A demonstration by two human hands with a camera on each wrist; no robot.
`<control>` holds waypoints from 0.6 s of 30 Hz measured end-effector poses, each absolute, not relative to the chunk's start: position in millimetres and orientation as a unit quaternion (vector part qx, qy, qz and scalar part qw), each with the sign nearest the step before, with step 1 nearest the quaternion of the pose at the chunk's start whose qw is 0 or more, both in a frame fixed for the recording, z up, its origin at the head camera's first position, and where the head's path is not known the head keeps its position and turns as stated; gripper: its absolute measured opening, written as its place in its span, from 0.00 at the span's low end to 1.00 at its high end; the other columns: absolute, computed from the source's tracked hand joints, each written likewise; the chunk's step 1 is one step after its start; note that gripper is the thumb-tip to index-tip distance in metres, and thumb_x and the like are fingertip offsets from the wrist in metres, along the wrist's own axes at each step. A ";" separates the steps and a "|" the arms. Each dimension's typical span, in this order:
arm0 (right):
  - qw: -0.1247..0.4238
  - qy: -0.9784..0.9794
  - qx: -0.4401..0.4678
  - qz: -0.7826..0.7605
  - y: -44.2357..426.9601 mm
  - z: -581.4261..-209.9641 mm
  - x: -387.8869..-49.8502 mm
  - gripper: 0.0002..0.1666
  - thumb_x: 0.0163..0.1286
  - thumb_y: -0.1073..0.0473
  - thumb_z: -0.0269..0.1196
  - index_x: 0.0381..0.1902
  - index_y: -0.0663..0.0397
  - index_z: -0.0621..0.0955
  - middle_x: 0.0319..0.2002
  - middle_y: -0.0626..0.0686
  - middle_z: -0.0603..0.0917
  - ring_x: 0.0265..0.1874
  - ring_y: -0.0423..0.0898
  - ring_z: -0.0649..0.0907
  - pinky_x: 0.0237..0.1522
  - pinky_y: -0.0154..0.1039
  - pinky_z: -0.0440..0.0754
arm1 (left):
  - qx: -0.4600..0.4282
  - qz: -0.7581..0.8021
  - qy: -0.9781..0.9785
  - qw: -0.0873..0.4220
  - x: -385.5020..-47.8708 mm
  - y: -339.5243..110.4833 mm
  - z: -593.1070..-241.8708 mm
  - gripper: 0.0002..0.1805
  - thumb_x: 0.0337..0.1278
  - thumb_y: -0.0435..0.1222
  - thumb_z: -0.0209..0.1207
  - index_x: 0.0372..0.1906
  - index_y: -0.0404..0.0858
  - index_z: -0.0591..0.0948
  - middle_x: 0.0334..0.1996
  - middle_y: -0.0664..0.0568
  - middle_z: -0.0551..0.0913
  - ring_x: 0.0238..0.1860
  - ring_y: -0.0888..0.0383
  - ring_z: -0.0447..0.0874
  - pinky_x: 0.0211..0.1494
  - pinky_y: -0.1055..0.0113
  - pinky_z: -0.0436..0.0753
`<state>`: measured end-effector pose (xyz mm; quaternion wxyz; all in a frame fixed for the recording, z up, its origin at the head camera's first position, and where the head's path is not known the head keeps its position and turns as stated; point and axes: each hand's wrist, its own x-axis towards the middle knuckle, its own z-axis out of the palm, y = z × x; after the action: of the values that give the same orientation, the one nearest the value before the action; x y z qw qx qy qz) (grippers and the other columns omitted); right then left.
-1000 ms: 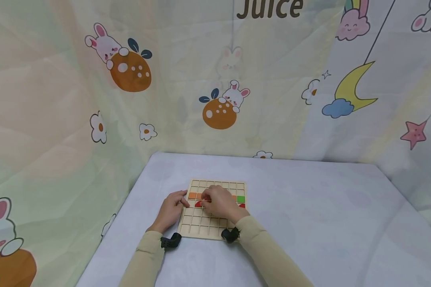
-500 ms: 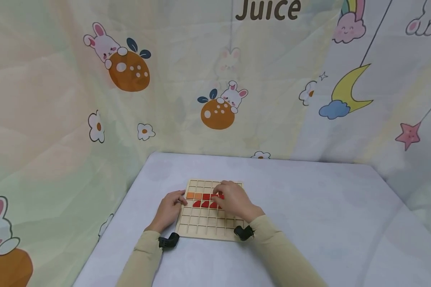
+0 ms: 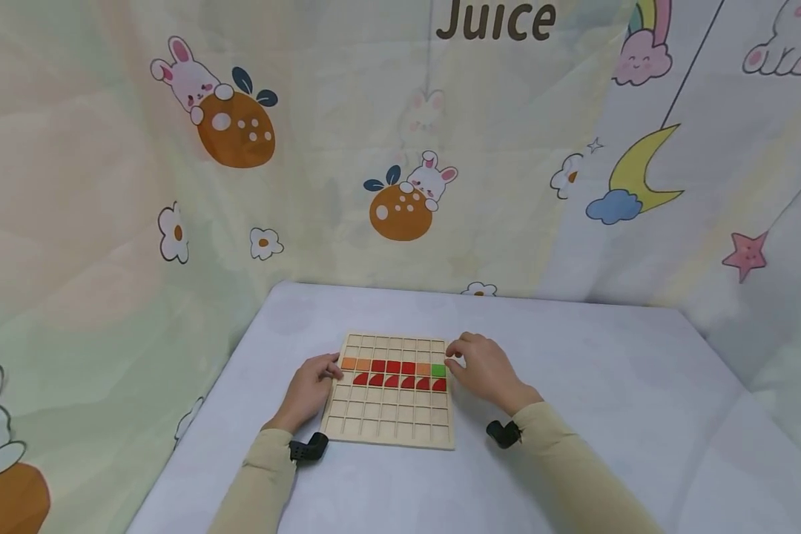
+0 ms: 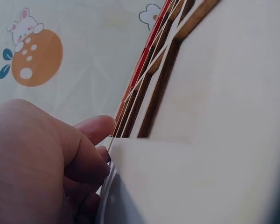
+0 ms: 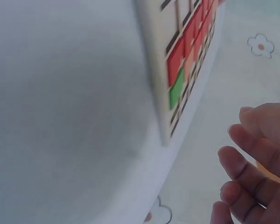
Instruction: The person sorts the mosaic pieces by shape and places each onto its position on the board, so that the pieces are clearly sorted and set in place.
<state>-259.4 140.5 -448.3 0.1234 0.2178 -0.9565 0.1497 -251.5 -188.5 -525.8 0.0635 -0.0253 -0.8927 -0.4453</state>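
Note:
A pale wooden grid board lies flat on the table in the head view. One of its rows bears orange, red and green square tiles, and the row nearer me has tiles with red curved shapes. Against the board's left edge rests my left hand, its bent fingers touching the side; the left wrist view shows this contact close up. My right hand hovers just off the upper right edge, beside the green tile. Nothing shows between its loosely bent fingers in the right wrist view.
A white cloth covers the table. Behind and to the left hangs a printed fabric backdrop. Each wrist carries a small black camera, such as the right one.
My right hand has moved rightward from over the tile rows to past the board's right edge, uncovering the tiles. My left hand stays at the left edge.

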 end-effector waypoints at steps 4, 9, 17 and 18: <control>0.119 -0.960 0.208 0.145 160.1 -454.3 -259.8 0.06 0.60 0.57 0.69 0.36 0.50 0.86 0.32 0.47 0.82 0.33 0.44 0.79 0.39 0.41 0.80 | -0.023 -0.440 -0.896 0.061 -250.2 -189.2 -526.6 0.15 0.58 0.24 0.49 0.30 0.44 0.82 0.64 0.48 0.75 0.70 0.45 0.64 0.71 0.44 0.63; 0.119 -0.964 0.190 0.142 183.4 -460.7 -257.8 0.05 0.62 0.57 0.68 0.35 0.50 0.86 0.34 0.47 0.82 0.34 0.44 0.80 0.39 0.42 0.81 | -0.023 -0.446 -0.893 0.060 -250.2 -190.0 -525.9 0.15 0.57 0.24 0.49 0.30 0.44 0.82 0.64 0.48 0.75 0.70 0.45 0.64 0.71 0.44 0.63; 0.127 -0.964 0.187 0.142 214.8 -462.2 -253.5 0.04 0.62 0.59 0.67 0.34 0.51 0.85 0.32 0.46 0.81 0.33 0.46 0.80 0.37 0.44 0.81 | -0.030 -0.430 -0.900 0.058 -252.9 -190.3 -526.5 0.15 0.56 0.24 0.48 0.29 0.44 0.81 0.64 0.46 0.74 0.70 0.43 0.64 0.71 0.44 0.62; 0.128 -0.964 0.188 0.141 218.0 -462.5 -253.3 0.04 0.62 0.59 0.67 0.34 0.51 0.85 0.32 0.46 0.81 0.33 0.46 0.80 0.36 0.44 0.81 | -0.032 -0.426 -0.902 0.056 -252.7 -190.5 -525.7 0.15 0.56 0.23 0.47 0.29 0.43 0.81 0.65 0.46 0.74 0.70 0.43 0.64 0.71 0.43 0.62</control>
<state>-253.3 218.0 -462.5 0.1275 0.1884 -0.9636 0.1408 -252.7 -190.5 -525.7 0.0557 -0.0325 -0.9024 -0.4260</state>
